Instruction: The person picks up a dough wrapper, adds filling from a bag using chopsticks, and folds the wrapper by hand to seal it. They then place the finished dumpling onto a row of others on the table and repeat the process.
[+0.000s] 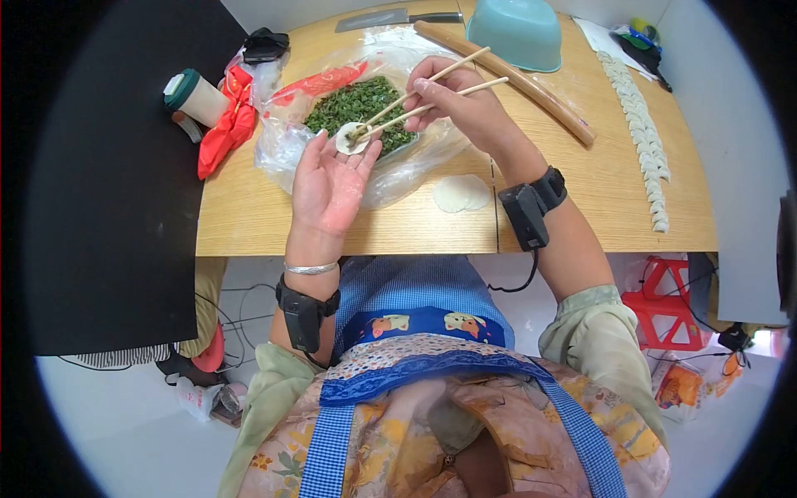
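My left hand [330,187] is palm up, its fingers bearing a round dumpling wrapper [342,143]. A little dark green filling lies on the wrapper, under the chopstick tips. Between the fingers of my right hand [448,95] is a pair of wooden chopsticks [465,61], pointing down and left onto the wrapper. Just behind both hands, chopped green filling [365,98] fills a container set in a clear plastic bag [278,149]. A few flat wrappers [462,192] lie overlapped near the table's front edge, right of my left hand.
A rolling pin [515,83] lies diagonally beside an upturned light-blue basin [515,33]. At the back is a cleaver [374,19]. Rows of folded dumplings [639,133] run along the right side. On the left stand a lidded cup [197,97] and a red bag [228,124].
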`<state>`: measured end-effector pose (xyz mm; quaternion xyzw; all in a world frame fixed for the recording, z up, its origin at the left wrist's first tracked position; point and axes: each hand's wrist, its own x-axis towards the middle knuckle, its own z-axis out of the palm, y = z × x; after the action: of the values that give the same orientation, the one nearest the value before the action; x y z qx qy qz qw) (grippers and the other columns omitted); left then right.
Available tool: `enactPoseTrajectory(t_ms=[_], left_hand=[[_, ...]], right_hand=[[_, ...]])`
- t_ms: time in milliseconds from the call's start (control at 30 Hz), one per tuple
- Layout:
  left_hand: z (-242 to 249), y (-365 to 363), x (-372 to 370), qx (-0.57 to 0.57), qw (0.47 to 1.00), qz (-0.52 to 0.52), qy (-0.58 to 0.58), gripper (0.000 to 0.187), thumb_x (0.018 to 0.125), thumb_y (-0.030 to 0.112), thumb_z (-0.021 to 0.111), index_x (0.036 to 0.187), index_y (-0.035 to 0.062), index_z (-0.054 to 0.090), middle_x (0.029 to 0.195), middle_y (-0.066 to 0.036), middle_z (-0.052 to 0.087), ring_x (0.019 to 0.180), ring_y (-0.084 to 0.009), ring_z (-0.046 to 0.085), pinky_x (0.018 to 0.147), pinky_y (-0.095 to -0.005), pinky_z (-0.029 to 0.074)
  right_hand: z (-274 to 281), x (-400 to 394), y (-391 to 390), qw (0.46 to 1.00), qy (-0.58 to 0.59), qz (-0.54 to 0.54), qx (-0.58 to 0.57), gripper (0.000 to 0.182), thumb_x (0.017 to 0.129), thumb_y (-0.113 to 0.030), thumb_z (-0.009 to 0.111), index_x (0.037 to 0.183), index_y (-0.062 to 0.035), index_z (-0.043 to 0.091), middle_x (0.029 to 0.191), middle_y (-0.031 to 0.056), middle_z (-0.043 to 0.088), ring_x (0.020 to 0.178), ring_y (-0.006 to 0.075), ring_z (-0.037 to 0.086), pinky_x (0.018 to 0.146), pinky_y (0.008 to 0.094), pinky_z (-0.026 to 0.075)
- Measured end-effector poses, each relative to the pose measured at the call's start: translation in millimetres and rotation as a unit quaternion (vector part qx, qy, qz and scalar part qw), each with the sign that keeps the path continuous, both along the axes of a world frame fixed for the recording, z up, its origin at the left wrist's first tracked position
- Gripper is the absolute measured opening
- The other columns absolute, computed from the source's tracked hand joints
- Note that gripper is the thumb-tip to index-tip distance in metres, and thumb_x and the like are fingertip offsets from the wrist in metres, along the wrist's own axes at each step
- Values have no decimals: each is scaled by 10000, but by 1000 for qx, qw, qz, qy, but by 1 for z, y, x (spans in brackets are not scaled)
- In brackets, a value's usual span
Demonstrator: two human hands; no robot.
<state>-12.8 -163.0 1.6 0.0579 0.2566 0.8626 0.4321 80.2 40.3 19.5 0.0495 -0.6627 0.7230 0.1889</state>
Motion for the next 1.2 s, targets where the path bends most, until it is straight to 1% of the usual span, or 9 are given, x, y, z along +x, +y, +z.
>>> enactPoseTrajectory(t_ms=[333, 433, 500, 600, 800, 933, 1033, 1133, 1200], left_hand=[[-3, -1, -2, 10, 1000, -8, -2, 456, 994, 224, 418, 1324, -82, 345, 1349, -234, 448, 1245, -369, 470, 1103, -466, 366], [-3, -1, -1, 15, 1000, -5, -2, 453, 994, 222, 415, 1325, -80, 343, 1351, -238, 444, 1245, -378, 468, 1102, -467, 366], [-2, -2, 0, 8, 1000, 1, -13, 454, 996, 221, 412, 1332, -75, 337, 1359, -240, 433, 1250, -384, 462, 1104, -470, 364], [-1, -2, 1, 6, 1000, 8, -12, 452, 997, 220, 409, 1337, -68, 332, 1366, -236, 426, 1255, -386, 457, 1104, -473, 363], [0, -2, 2, 7, 1000, 4, -4, 439, 999, 218, 407, 1330, -62, 341, 1361, -225, 432, 1253, -373, 459, 1105, -473, 362], [-1, -2, 1, 6, 1000, -1, 2, 427, 998, 220, 410, 1317, -59, 354, 1349, -222, 442, 1244, -367, 468, 1101, -473, 368], [-1, -2, 1, 0, 1000, 12, -9, 414, 997, 221, 415, 1297, -60, 367, 1340, -218, 450, 1237, -366, 475, 1098, -474, 372], [-1, -2, 1, 3, 1000, 7, -2, 408, 995, 219, 420, 1281, -68, 372, 1324, -229, 461, 1232, -375, 481, 1087, -474, 388], [-1, -2, 0, -16, 1000, 23, 3, 411, 992, 218, 427, 1268, -81, 373, 1299, -249, 475, 1228, -388, 486, 1075, -472, 404]], right_hand=[[1, 2, 7, 999, 16, -15, -26, 166, 970, -184, 526, 987, -23, 560, 859, 107, 645, 718, 188, 684, 633, 262, 563], [0, 1, 7, 999, 27, -13, -32, 165, 971, -185, 527, 987, -24, 560, 855, 105, 644, 714, 185, 683, 629, 259, 563], [-1, 0, 6, 998, 23, -42, -35, 166, 975, -185, 522, 981, -24, 561, 849, 101, 643, 707, 179, 681, 622, 253, 562], [0, 0, 6, 999, 4, -32, -27, 172, 980, -187, 515, 976, -22, 563, 843, 95, 641, 696, 171, 676, 616, 250, 560], [3, 2, 5, 998, 24, -45, -34, 172, 981, -189, 513, 974, -26, 566, 818, 86, 639, 683, 160, 672, 607, 243, 555], [4, 4, 3, 999, 8, -11, -47, 176, 981, -192, 510, 971, -26, 567, 806, 84, 638, 674, 160, 670, 600, 243, 551], [4, 3, 0, 1000, -18, -9, -10, 182, 981, -195, 507, 969, -27, 575, 802, 82, 638, 662, 160, 667, 594, 247, 547], [7, 5, 4, 999, 20, -20, -45, 191, 979, -203, 510, 964, -28, 586, 799, 72, 638, 653, 148, 657, 580, 245, 540], [9, 7, 12, 993, 41, -100, -56, 201, 978, -212, 517, 939, -35, 603, 769, 48, 620, 622, 115, 627, 564, 225, 526]])
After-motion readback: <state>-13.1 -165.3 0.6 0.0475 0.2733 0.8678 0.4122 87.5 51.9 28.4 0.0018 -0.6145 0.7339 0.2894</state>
